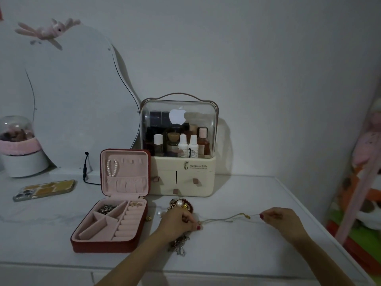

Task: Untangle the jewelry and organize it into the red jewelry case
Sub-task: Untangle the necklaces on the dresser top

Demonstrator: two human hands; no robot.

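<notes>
your left hand point(179, 220) curls on the tangled jewelry pile point(181, 223), fingers pinching one end of a thin gold chain point(226, 219); your right hand point(278, 219) pinches the other end, pulling it taut. the open red jewelry case point(115, 219) sits left, holding a pearl bracelet point(113, 167) and small pieces.

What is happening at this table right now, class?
A person is untangling jewelry on a white table. The left hand pins down a tangled heap of jewelry, while the right hand pinches the end of a thin gold chain and holds it stretched out sideways from the heap. The red jewelry case lies open to the left, with a pearl bracelet hanging in its lid and a few pieces in its compartments.
</notes>
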